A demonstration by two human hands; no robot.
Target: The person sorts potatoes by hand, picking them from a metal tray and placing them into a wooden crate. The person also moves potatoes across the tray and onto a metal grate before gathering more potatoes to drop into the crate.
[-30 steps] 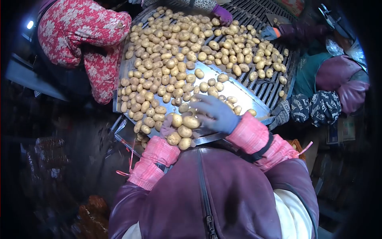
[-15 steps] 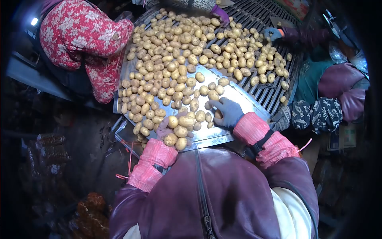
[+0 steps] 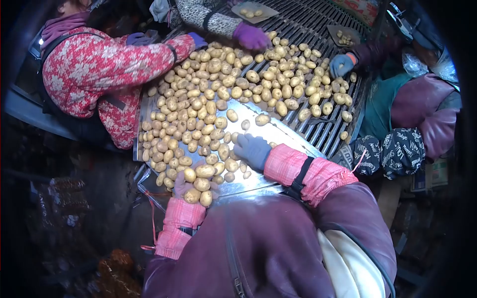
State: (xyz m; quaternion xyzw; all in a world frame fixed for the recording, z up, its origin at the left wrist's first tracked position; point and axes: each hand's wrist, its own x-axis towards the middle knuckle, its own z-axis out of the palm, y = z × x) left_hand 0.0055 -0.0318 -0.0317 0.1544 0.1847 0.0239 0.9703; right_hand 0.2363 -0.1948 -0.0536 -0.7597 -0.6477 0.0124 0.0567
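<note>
Several potatoes point(image 3: 200, 184) rest in my left hand point(image 3: 180, 187), which is gloved and cupped palm up at the near edge of the metal tray point(image 3: 283, 144). Most of its fingers are hidden under them. My right hand point(image 3: 252, 150), in a blue-grey glove, lies over the tray with its fingers stretched out. Its fingertips are beside loose potatoes at the pile's near right side, and it grips none that I can see. A large heap of potatoes point(image 3: 191, 107) covers the tray's left part and continues onto the slatted grate.
A dark slatted grate point(image 3: 318, 131) extends behind the tray. On the left is a person in a red floral sleeve point(image 3: 134, 64). A purple-gloved hand point(image 3: 251, 37) and a blue-gloved hand point(image 3: 342, 64) of other people are at the far potatoes. A scoop-like pan point(image 3: 254, 13) holds a few potatoes.
Both my hands have shifted left in view, the left still holding potatoes. The person in floral sleeves now reaches over the heap. The purple-gloved hand has moved nearer and left.
</note>
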